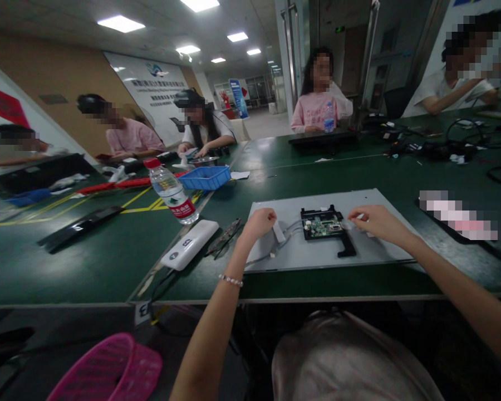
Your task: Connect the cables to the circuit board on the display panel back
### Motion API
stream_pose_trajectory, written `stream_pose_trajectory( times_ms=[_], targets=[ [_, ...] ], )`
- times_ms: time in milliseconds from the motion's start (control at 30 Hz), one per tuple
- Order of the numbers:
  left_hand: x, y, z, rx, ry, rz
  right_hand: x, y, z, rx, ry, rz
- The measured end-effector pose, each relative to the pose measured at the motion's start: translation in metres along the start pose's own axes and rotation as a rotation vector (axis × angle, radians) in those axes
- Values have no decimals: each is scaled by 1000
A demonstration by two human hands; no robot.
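A flat grey panel (304,201) lies on the table before me. On its middle rests a black plastic bracket (347,245) with a green circuit board (323,226) in it, and grey cables (291,229) run from it to the left. My left hand (259,224) is closed over the panel's left part, its fingertips at the upper end of a white strip (279,231). To the right of the board, my right hand (373,220) is closed in a pinch. Whatever it holds is too small to make out.
Left of the panel are glasses (224,238), a white power bank (190,245), a water bottle (173,192) and a blue basket (209,178). A blurred-out flat object (457,217) lies on the right. Below stands a pink basket (108,367). Several people sit around the table.
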State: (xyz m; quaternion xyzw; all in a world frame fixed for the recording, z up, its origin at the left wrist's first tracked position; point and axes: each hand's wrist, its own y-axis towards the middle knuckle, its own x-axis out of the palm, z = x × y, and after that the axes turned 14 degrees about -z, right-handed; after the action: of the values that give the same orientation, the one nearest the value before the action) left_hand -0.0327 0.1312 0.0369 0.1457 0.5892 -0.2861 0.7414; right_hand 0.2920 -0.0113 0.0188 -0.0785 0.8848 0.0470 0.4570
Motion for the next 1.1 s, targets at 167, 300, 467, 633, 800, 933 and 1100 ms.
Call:
stream_pose_trajectory(
  times_ms=[167, 300, 467, 633, 800, 933, 1100],
  targets=[
    [-8, -5, 2, 28, -124, 112, -3, 0, 4, -19, -20, 39],
    [-18, -12, 6, 96, -332, 195, -3, 2, 9, -14, -7, 55],
    [-11, -23, 15, 34, -303, 97, -2, 3, 12, -14, -21, 45],
    [2, -45, 33, -143, -5, 114, -2, 4, 14, -36, -37, 45],
    [14, -69, 69, -143, 231, 179, 0, 5, 14, -65, -48, 57],
    [25, -74, 86, -165, 285, 32, 3, 6, 15, -100, -35, 45],
    [34, -73, 87, -159, 329, -11, 6, 6, 13, -123, -22, -4]
  ],
)
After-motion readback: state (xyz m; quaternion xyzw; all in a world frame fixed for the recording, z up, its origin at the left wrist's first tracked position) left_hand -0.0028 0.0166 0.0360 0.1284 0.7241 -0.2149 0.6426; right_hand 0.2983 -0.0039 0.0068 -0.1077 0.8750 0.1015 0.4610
